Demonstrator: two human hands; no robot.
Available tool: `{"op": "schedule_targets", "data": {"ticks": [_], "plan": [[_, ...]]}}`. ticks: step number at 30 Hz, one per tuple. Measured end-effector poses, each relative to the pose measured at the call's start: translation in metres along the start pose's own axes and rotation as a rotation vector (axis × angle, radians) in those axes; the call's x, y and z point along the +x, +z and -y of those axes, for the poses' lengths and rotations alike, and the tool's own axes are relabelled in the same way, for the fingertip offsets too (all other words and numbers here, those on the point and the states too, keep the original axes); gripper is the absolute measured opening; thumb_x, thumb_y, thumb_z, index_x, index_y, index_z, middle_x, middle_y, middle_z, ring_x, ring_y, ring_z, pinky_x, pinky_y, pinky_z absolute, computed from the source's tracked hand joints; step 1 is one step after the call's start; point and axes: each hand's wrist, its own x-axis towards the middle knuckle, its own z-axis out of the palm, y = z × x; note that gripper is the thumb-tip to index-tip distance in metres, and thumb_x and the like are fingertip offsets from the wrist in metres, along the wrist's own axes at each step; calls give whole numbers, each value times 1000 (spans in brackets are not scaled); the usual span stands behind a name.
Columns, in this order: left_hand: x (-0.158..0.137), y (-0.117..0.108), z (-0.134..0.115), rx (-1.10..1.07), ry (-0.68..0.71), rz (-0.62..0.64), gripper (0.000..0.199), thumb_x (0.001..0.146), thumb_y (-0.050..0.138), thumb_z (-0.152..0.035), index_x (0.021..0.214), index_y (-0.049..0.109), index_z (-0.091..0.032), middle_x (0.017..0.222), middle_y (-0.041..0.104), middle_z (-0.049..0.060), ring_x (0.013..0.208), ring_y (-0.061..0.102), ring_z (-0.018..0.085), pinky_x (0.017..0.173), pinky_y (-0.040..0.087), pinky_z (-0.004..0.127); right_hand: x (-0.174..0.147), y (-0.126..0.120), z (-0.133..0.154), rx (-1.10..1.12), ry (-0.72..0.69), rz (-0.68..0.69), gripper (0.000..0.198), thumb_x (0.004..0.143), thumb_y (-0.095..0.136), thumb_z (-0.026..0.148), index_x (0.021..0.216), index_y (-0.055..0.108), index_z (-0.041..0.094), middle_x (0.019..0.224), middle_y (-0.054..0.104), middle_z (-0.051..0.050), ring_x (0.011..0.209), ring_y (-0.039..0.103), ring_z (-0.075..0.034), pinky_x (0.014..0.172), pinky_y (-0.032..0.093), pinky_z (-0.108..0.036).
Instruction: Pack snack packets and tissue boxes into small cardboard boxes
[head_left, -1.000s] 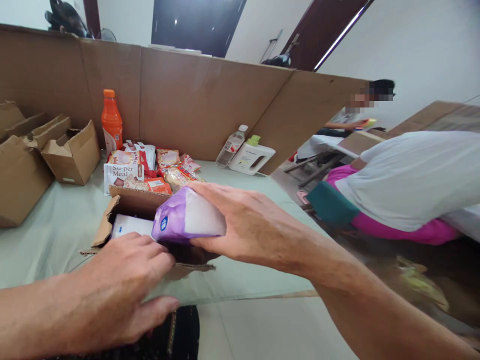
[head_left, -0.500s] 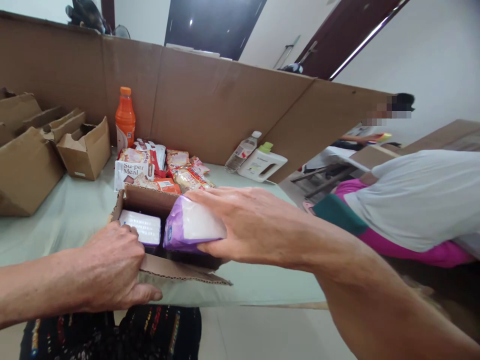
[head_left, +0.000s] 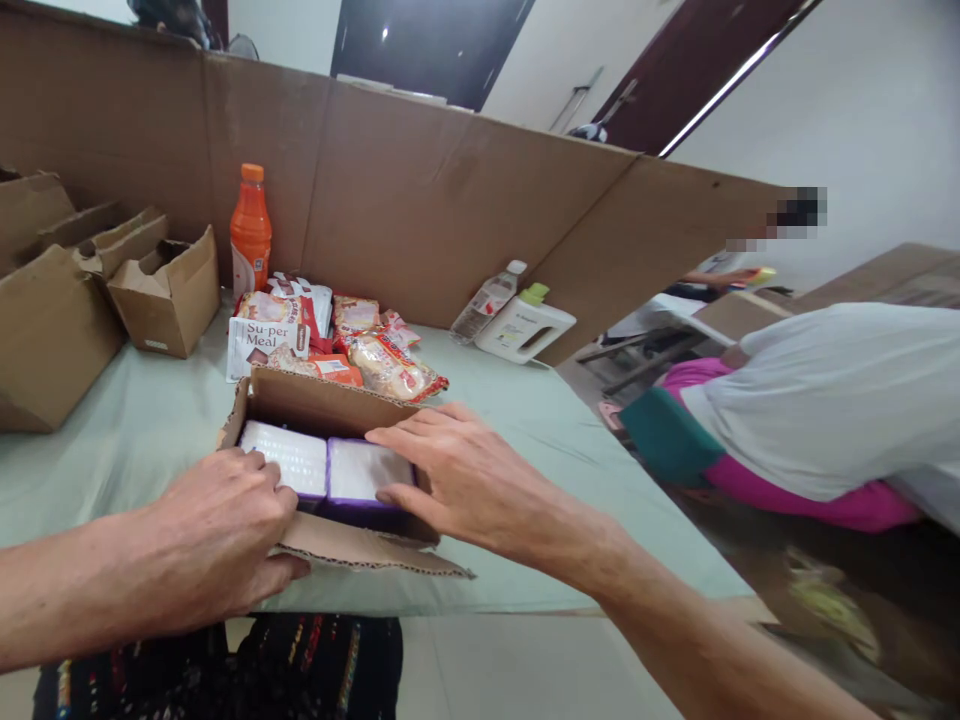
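Note:
An open cardboard box [head_left: 330, 385] sits in front of me on the table with two tissue packs side by side inside. My left hand [head_left: 217, 530] is closed on the box's near left corner, fingers curled over the rim and thumb outside the near flap. Beneath those fingers is the left tissue pack [head_left: 289, 460], white on top with a purple edge. My right hand [head_left: 465, 480] rests over the right end of the other tissue pack [head_left: 364, 470], its thumb and fingers apart on the white top. That pack sits about level with its neighbour.
Behind the box lie several snack packets [head_left: 330, 335] and an upright orange bottle [head_left: 251, 235]. A clear bottle [head_left: 487, 305] and a white jug [head_left: 525, 328] lean against the cardboard wall [head_left: 420, 190]. Cardboard boxes [head_left: 161, 300] stand at left. Another person [head_left: 817, 400] is at right.
The right tissue pack, tilted and gripped above the rim before, has gone down into the box. My right hand has lowered with it and loosened. My left hand stays at the box.

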Motion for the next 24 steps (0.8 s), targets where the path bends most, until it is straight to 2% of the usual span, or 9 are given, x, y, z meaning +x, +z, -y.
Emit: {"op": "schedule_targets", "data": {"ticks": [2,4,7,11,14,16,20,22,24], "plan": [[-8,1,4,-30,113,-188,15,92,73,-31,90,73,-15,90,77,12,85,75,31,78,64,45,-12,-1,-8,83,-25,-232,23,94,73,26,116,75,20,110,81,-9,103,75,-28,96,54,-45],[-20,2,11,-34,216,-389,14,98,64,-24,106,72,-15,110,78,13,111,72,31,99,61,47,-26,0,-16,135,-21,-467,17,98,68,25,114,74,22,110,82,-7,102,76,-25,94,56,-42],[-42,10,26,-46,167,-561,28,101,59,-19,129,66,-19,143,66,11,141,57,29,118,50,43,-46,10,-23,204,35,-638,13,99,66,22,110,73,25,105,82,-4,96,77,-22,88,58,-38],[-59,33,43,-119,-89,-592,53,99,65,-31,150,52,-26,159,52,11,136,62,30,111,57,38,-57,36,-21,376,-9,-538,16,100,62,19,107,75,24,102,82,-4,95,77,-21,84,61,-36],[-53,51,45,-247,-137,-603,51,103,59,-27,152,48,-28,140,67,9,123,70,24,105,60,34,-56,47,-18,519,-49,-434,22,103,55,21,105,77,24,99,82,-4,97,75,-22,84,62,-36],[-45,59,43,-298,-162,-616,47,106,55,-27,152,47,-28,127,73,7,115,73,22,100,62,33,-54,46,-21,587,42,-448,25,106,52,24,108,77,25,102,81,-4,100,75,-21,86,62,-36],[-30,61,39,-278,-249,-627,53,107,55,-35,157,39,-29,136,68,10,120,71,26,102,62,39,-42,38,-32,573,210,-610,38,106,55,37,143,61,29,145,67,-9,134,63,-27,105,56,-46],[-27,61,38,-259,-278,-666,57,106,58,-32,159,37,-30,148,58,13,127,67,30,105,61,45,-36,41,-36,561,166,-591,54,107,53,46,157,46,29,160,54,-12,146,53,-29,110,53,-49],[-27,64,39,-246,-290,-708,57,104,60,-27,158,39,-32,160,43,15,136,60,33,107,59,50,-33,53,-35,548,32,-456,62,107,47,57,161,40,27,160,54,-14,146,53,-30,112,52,-51]]}}
